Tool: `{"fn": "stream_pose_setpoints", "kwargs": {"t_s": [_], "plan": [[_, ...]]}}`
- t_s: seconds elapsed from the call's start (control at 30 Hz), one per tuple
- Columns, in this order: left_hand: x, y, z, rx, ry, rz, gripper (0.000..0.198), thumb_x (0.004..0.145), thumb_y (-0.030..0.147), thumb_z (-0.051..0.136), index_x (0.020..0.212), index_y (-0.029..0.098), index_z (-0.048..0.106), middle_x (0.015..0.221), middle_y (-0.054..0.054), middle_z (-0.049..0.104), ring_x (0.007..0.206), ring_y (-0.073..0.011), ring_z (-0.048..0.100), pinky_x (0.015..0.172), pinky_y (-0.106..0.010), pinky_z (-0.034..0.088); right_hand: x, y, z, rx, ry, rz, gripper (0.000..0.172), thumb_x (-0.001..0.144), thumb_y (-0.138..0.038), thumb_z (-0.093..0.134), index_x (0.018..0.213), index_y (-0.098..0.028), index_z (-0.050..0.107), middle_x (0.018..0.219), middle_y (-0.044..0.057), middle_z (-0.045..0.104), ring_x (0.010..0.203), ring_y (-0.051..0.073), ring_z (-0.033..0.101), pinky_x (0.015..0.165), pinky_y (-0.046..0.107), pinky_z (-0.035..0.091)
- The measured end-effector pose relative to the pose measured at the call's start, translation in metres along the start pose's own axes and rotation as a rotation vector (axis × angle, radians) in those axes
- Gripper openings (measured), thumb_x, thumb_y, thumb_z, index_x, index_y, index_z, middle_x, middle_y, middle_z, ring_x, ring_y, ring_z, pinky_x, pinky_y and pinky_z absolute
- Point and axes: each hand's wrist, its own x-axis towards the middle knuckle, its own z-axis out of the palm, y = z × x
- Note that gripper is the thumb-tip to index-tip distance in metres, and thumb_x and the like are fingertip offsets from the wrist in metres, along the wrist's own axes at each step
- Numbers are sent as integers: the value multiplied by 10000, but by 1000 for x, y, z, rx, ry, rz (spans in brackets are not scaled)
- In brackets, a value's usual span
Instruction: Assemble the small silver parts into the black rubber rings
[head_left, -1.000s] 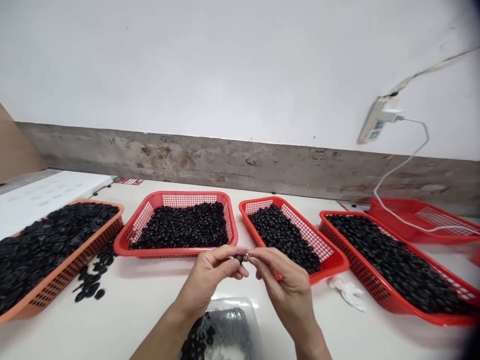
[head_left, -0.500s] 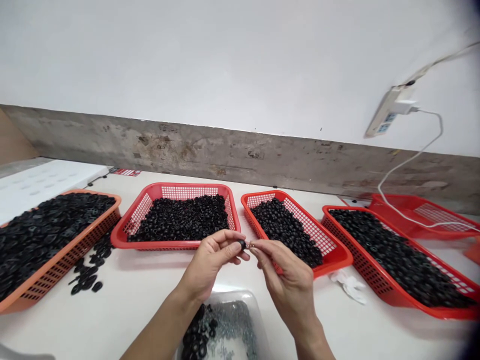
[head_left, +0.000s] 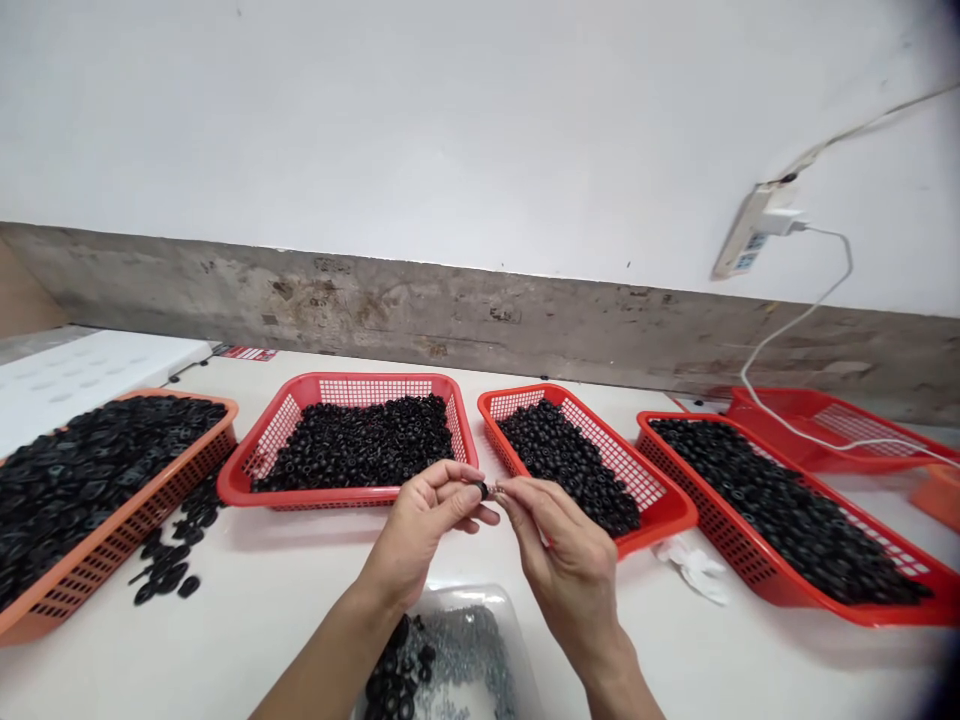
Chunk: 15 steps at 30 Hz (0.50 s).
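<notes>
Between the thumb and fingers of my left hand (head_left: 420, 520) is a small round black part (head_left: 481, 489). My right hand (head_left: 566, 540) pinches a thin metal screw (head_left: 496, 490), its tip against the black part. Both hands meet above the table, in front of the red baskets. Below them sits a clear plastic box (head_left: 504, 603), partly covered by my left forearm. In it lie black rings (head_left: 390, 685) on the left and many small silvery pieces (head_left: 476, 650), too small to make out singly.
Black parts fill an orange basket (head_left: 112, 520) at left and red baskets at centre left (head_left: 247, 490), centre right (head_left: 667, 520) and right (head_left: 787, 590). Loose black pieces (head_left: 169, 570) and a crumpled tissue (head_left: 697, 570) lie on the table. A white cable (head_left: 787, 325) hangs from a power strip (head_left: 742, 235).
The view has shifted slightly. My hands stay together at nearly the same spot, and a bit more of the screw shows between them.
</notes>
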Motion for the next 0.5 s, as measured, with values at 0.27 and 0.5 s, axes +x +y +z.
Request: {"fn": "stream_pose_setpoints", "kwargs": {"t_s": [0.27, 0.5], "plan": [[1, 0, -3, 52, 14, 32, 310, 794, 367, 770, 983, 165, 630, 786, -29, 734, 728, -140, 696, 669, -220, 432, -1, 1, 4, 18, -23, 26, 199, 922, -56, 589, 1035, -196, 675, 949, 39, 723, 883, 150, 681, 819, 262, 547], [0, 0, 2, 76, 30, 54, 307, 789, 369, 769, 978, 169, 633, 778, -21, 729, 722, -138, 679, 675, -230, 428, -1, 0, 3, 73, -6, 43, 210, 917, -57, 597, 1029, -211, 688, 952, 32, 720, 886, 146, 678, 821, 259, 548]]}}
